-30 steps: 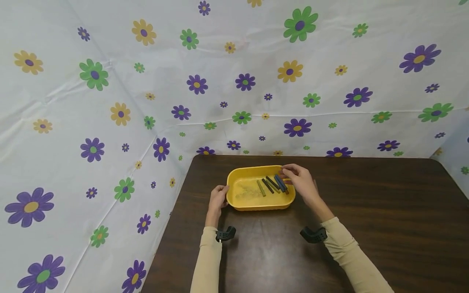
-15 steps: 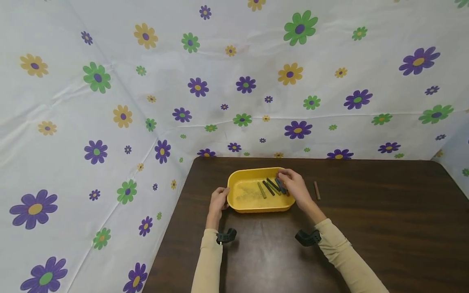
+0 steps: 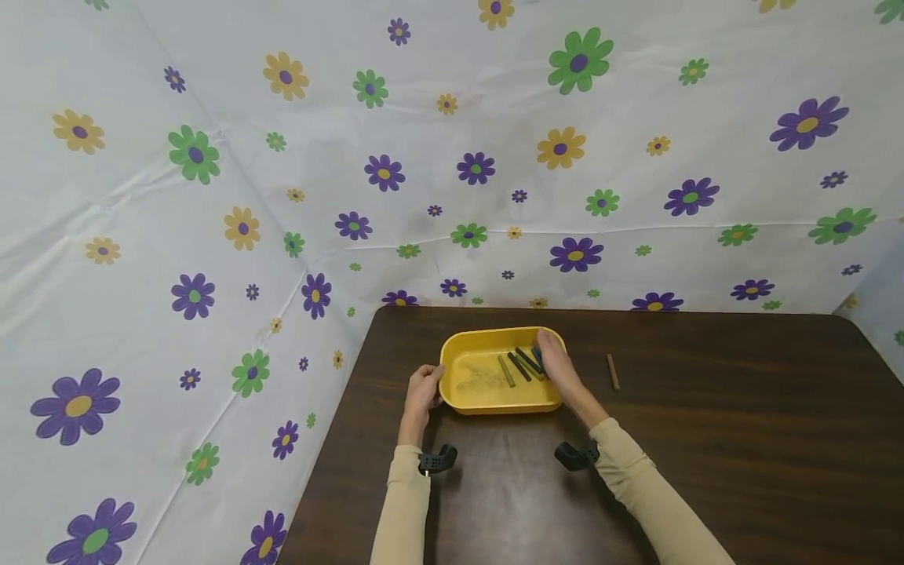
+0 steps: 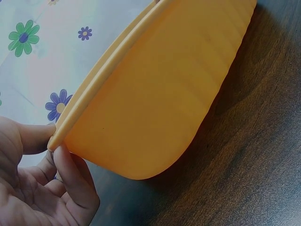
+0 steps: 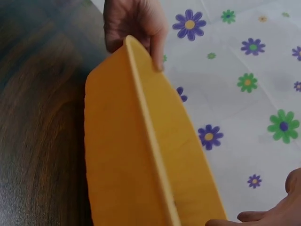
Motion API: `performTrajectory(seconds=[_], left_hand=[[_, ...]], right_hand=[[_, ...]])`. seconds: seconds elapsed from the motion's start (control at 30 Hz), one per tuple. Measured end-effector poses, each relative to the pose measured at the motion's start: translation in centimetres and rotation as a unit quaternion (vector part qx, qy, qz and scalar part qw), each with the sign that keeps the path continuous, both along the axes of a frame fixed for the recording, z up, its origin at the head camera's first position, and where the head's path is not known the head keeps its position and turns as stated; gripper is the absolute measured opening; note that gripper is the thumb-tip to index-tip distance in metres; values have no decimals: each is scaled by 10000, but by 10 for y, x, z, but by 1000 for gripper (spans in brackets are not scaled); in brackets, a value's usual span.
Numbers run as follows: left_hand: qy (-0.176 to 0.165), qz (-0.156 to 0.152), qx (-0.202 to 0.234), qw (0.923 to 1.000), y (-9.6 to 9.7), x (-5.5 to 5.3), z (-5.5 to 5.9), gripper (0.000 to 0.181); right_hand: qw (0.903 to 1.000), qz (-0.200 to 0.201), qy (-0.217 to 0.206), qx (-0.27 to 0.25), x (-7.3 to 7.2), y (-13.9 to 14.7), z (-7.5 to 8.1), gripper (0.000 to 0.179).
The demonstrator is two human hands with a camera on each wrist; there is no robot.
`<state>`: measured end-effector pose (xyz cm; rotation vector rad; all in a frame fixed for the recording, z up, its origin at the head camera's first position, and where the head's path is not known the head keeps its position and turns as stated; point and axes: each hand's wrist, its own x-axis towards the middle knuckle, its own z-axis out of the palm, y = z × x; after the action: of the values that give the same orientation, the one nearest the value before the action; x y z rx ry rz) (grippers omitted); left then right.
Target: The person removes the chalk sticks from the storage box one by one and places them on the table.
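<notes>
A yellow plastic tray (image 3: pixel 480 399) stands near the table's far edge. My left hand (image 3: pixel 424 386) grips its left end, thumb and fingers pinching the rim (image 4: pixel 70 125) in the left wrist view. Several thin crayon-like sticks (image 3: pixel 519 366), dark and olive green, lie in its right half. Over the tray's right end is my right hand (image 3: pixel 556 362), beside a blue stick (image 3: pixel 537 355) that it partly covers. Its fingertips are hidden in the head view. In the right wrist view only part of the right hand (image 5: pixel 277 209) shows at the lower right corner.
A single brown stick (image 3: pixel 612 372) lies on the dark wooden table (image 3: pixel 727 424), right of the tray. A white flower-patterned sheet (image 3: pixel 424 259) hangs behind and to the left. Greyish smudges mark the tray's floor.
My right hand has moved left and down, further over the tray's right end, covering most of the blue sticks. The brown stick has come into full view. My left hand keeps its grip.
</notes>
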<state>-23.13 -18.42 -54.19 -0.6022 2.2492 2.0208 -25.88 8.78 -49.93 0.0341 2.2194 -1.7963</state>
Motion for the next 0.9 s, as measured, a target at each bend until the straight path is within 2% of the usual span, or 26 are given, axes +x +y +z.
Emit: performTrajectory(seconds=[0.2, 0.43, 0.63, 0.9], left_hand=[[114, -70, 31, 9999, -2, 0, -1, 37], [91, -48, -5, 9999, -1, 1, 1, 37], [59, -31, -42, 10000, -1, 0, 1, 37], [60, -9, -56, 10000, -1, 0, 2, 36]], right_hand=[[9997, 209, -13, 108, -2, 0, -8, 70], [9986, -6, 143, 514, -3, 3, -10, 69], [9968, 71, 67, 799, -6, 4, -17, 72], [9979, -206, 75, 604, -9, 3, -16, 65]])
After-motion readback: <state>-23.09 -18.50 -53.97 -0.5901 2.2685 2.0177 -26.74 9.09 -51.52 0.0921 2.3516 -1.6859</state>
